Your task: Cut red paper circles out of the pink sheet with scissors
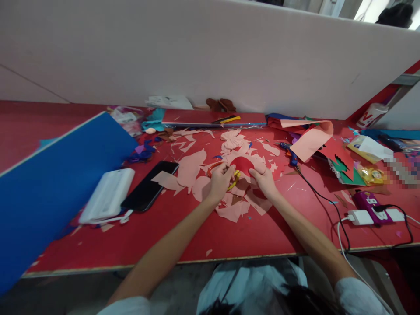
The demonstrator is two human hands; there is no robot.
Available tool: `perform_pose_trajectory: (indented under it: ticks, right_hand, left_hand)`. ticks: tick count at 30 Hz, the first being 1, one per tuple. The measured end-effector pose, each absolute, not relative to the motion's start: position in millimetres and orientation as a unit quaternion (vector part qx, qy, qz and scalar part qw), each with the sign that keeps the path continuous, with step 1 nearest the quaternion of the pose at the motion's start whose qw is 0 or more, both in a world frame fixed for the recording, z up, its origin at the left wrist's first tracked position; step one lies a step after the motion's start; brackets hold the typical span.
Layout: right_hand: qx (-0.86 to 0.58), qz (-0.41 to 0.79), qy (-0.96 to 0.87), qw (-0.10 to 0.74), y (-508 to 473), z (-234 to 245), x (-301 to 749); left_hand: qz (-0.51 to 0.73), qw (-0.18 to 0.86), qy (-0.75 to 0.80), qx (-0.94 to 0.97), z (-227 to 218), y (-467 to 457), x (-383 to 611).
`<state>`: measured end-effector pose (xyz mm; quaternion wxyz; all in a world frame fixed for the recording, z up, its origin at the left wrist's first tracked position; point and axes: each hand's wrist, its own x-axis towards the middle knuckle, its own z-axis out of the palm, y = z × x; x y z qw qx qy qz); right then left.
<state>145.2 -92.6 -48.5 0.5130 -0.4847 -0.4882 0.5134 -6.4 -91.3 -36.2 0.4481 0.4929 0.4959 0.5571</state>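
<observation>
Perhaps a red "V" on white cup (pixel 370 114).

Red desk (pixel 229 238), pale raw front edge. White partition wall (pixel 197 52) runs along its far edge. Red side panel (pixel 383 94) at the far right corner. Grey floor (pixel 65 293) below the front edge. Bright opening (pixel 370 8) above the partition, top right.

One left hand (pixel 220 178), one right hand (pixel 264 178), one red felt disc (pixel 242 164), one black phone (pixel 149 186), one white power bank (pixel 108 194), one blue board (pixel 59 175), one glue gun (pixel 290 154).
</observation>
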Motion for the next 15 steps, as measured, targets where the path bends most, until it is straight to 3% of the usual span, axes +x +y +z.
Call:
perform_pose_trajectory:
  ticks: [12,15]
  right_hand:
    - [-0.486,0.456,-0.513,0.541,-88,-41,152]
    - [-0.515,0.424,-0.515,0.538,-87,-39,155]
  left_hand:
    - [0.524,0.414,0.518,0.534,-34,-77,-23]
    - [0.451,0.332,0.543,0.625,-31,-77,-29]
